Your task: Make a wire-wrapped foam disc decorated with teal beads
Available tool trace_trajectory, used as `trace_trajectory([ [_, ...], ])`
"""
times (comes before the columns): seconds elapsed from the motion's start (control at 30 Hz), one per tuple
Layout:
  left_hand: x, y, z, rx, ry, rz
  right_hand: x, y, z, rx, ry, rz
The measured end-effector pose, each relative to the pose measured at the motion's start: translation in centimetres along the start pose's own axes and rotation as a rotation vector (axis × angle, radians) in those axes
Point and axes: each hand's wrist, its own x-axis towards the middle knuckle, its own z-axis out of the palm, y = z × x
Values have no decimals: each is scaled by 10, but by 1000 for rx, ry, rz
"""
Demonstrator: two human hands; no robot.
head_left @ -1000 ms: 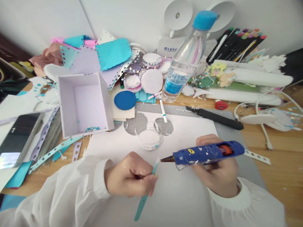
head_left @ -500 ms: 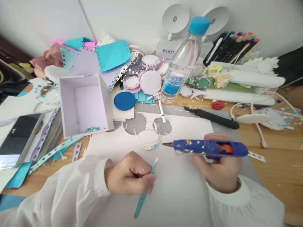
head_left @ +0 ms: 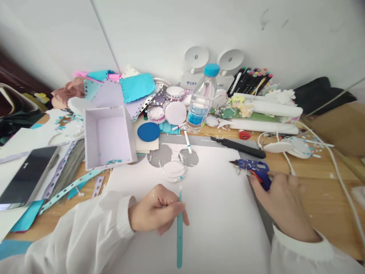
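My left hand [head_left: 159, 211] pinches turquoise tweezers [head_left: 179, 239] between thumb and fingers, their tip pointing away from me with a small white bit at it. Just beyond the tip, a round white disc with a clear wire-like ring around it [head_left: 173, 170] lies on the white paper sheet [head_left: 211, 224]. On the right, my right hand [head_left: 282, 198] has its thumb and fingers around the handle of a blue glue gun [head_left: 253, 165]. The gun lies on its side at the sheet's right edge, nozzle to the left; its orange trigger shows near my thumb.
A lilac box [head_left: 110, 140] stands at left, near a phone [head_left: 28, 175]. Behind the sheet are a blue disc [head_left: 148, 131], a water bottle [head_left: 201, 101], a marker [head_left: 187, 140] and a black craft knife [head_left: 239, 147]. A white cable [head_left: 336, 163] curves along the right.
My right hand has lowered the glue gun from above the sheet to the table on the right. The tweezers in my left hand have turned more upright. The camera view has shifted.
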Motion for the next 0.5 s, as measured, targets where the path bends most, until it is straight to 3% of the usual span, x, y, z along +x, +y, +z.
trace_trajectory([
  [0.07,-2,5,4,19,37,-85,1,-17,-9,-93,56,-70],
  [0.1,-2,8,6,34,56,-148,1,-29,-14,-35,62,-158],
  [0.2,-2,17,12,92,122,-308,-3,-73,-28,288,-8,-544],
  [0.27,1,22,16,144,186,-313,-7,-102,-32,432,-59,-848],
  [0.33,4,26,19,211,256,-273,-8,-126,-33,496,6,-1069],
  [0.43,7,31,22,301,318,-228,-1,-143,-29,492,87,-1169],
  [0.5,7,33,21,385,348,-154,7,-143,-24,623,58,-1111],
])
